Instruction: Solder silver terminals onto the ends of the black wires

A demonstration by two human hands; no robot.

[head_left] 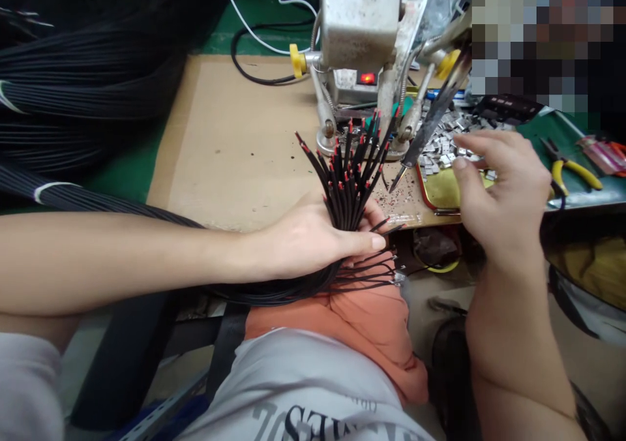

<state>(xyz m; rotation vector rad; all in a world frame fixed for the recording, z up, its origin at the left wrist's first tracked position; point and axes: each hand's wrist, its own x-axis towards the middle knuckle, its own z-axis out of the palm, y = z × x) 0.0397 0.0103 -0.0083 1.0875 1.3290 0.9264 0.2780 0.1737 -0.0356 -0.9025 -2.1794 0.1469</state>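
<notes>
My left hand (308, 235) is wrapped round a bundle of black cables (348, 203), whose stripped ends show red wire tips fanning upward. Below that hand, several thin black cables with small metal pieces (398, 276) on their ends lie over the orange-clad lap. My right hand (511, 193) hovers above the near right part of a shallow tin (447, 197) of small silvery metal connectors (443, 147). Its thumb and index finger are apart, and I see nothing between them. A soldering iron (430, 124) slants down between the bundle and the tin, its tip near the cable ends.
A metal stand machine (359, 20) with yellow knobs and a lit red switch (367, 78) rises behind the bundle. Thick tied coils of black cable (88, 76) lie at left. Yellow-handled pliers (570, 167) rest at right. Brown board (235, 141) covers part of the green bench.
</notes>
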